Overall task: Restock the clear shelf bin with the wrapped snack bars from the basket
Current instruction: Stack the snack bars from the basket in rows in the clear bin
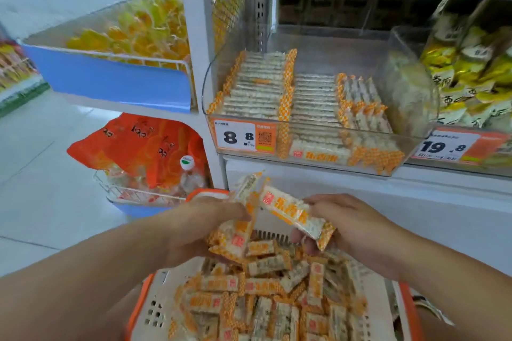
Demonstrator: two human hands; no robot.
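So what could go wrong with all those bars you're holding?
The left hand grips a loose bunch of bars, so one might slip back into the basket or onto the floor. The right hand pinches one bar by its wrapper, which could crumple. The bin front looks quite full, so added bars may slide out.

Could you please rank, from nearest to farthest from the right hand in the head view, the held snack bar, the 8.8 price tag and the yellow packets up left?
From the right hand:
1. Snack bar, in its fingers.
2. 8.8 price tag, above on the bin's front.
3. Yellow packets, far upper left.
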